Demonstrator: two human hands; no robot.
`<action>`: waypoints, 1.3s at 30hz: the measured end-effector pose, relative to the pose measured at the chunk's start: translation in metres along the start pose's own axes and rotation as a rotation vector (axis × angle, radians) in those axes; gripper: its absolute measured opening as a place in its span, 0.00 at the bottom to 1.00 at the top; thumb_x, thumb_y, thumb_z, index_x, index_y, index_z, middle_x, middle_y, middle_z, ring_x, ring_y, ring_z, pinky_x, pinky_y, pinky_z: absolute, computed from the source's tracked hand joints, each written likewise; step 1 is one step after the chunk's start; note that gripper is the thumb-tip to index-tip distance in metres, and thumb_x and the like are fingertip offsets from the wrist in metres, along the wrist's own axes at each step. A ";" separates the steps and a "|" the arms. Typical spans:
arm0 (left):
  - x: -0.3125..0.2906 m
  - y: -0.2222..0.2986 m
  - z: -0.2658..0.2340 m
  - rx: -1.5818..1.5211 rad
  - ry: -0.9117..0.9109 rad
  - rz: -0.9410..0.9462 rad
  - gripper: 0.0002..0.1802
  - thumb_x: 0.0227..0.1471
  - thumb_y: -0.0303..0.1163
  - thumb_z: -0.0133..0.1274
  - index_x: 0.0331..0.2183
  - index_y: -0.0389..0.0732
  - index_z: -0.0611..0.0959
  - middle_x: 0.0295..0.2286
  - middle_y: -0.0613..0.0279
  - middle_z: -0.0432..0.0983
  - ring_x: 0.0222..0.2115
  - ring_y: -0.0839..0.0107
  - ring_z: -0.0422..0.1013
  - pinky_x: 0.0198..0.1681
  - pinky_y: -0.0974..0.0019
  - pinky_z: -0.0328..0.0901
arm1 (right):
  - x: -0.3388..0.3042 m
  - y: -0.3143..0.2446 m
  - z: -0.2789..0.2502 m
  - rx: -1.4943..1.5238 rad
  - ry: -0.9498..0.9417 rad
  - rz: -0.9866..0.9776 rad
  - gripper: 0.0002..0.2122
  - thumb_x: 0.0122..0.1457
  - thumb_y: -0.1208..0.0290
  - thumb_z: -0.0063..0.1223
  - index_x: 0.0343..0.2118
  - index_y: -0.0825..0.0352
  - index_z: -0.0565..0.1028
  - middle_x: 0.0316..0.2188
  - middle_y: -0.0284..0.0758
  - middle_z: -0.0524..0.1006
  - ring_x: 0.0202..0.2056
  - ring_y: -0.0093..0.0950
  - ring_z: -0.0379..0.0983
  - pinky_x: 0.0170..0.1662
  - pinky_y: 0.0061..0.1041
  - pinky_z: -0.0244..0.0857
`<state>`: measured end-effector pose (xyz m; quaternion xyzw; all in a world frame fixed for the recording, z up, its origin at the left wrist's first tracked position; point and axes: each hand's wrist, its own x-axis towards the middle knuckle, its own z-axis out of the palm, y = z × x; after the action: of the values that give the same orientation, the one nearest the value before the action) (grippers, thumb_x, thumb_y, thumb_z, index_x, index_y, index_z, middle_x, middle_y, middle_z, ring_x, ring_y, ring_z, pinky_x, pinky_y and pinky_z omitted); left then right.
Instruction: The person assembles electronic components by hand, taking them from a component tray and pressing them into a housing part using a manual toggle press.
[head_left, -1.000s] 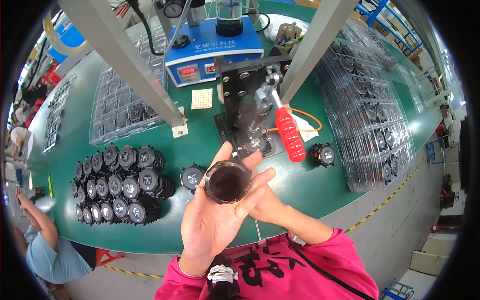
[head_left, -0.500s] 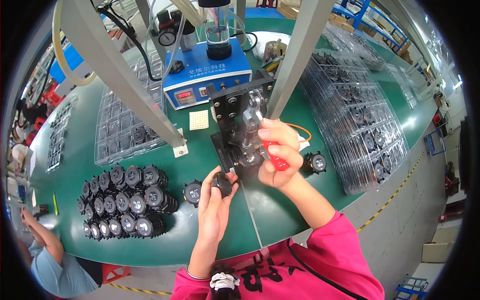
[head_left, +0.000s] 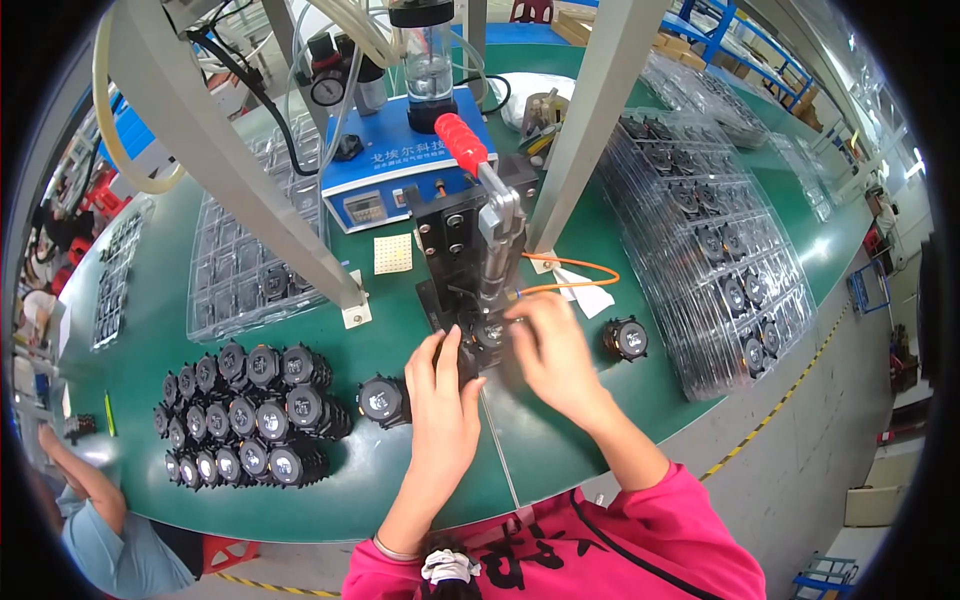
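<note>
My left hand (head_left: 442,405) is closed around a black round watch-like unit (head_left: 467,362), mostly hidden by the fingers, beside the base of a black clamp fixture (head_left: 455,225). Another round unit (head_left: 489,336) sits in the fixture under its metal clamp. On the right of that seat is my right hand (head_left: 556,350), its fingers apart and somewhat blurred. The red lever handle (head_left: 461,142) points up and back, with no hand on it. One watch-like unit (head_left: 382,400) lies left of my left hand, and a similar unit (head_left: 627,340) is right of my right hand.
Rows of black units (head_left: 245,412) stand at left. Stacked clear trays (head_left: 700,250) fill the right side; another tray (head_left: 235,250) lies behind the left post. A blue tester (head_left: 370,180) stands behind the fixture. Grey posts (head_left: 600,120) frame it. Another person's arm (head_left: 85,470) shows far left.
The red lever has swung up and back, and my right hand has let go of it and come down beside the fixture seat. My left hand has moved the unit closer to the fixture. The tester's red display has gone dark.
</note>
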<state>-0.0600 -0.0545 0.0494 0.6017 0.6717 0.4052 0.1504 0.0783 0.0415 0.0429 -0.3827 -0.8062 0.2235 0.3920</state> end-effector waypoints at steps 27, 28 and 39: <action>-0.010 0.003 -0.081 0.418 -0.115 -0.105 0.40 0.35 0.21 0.65 0.53 0.37 0.68 0.54 0.46 0.60 0.54 0.47 0.59 0.55 0.53 0.59 | 0.151 -0.097 -0.018 -0.470 0.357 -0.403 0.08 0.46 0.83 0.54 0.31 0.72 0.72 0.30 0.45 0.69 0.36 0.46 0.69 0.38 0.35 0.67; -0.013 -0.002 -0.084 0.371 -0.132 -0.136 0.40 0.34 0.20 0.64 0.52 0.37 0.69 0.54 0.46 0.60 0.54 0.48 0.59 0.55 0.54 0.59 | 0.138 -0.088 -0.013 -0.344 0.474 -0.526 0.09 0.45 0.86 0.52 0.32 0.72 0.71 0.32 0.45 0.68 0.36 0.44 0.69 0.39 0.36 0.67; -0.014 -0.006 -0.077 0.281 -0.135 -0.101 0.30 0.35 0.19 0.63 0.46 0.36 0.75 0.47 0.50 0.68 0.48 0.51 0.65 0.50 0.55 0.63 | 0.184 -0.091 -0.031 -0.383 0.093 -0.391 0.13 0.51 0.65 0.60 0.23 0.73 0.75 0.23 0.46 0.75 0.29 0.44 0.74 0.34 0.39 0.68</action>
<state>-0.1139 -0.0953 0.0887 0.6083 0.7393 0.2579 0.1299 -0.0105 0.1338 0.2056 -0.2968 -0.8734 -0.0306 0.3848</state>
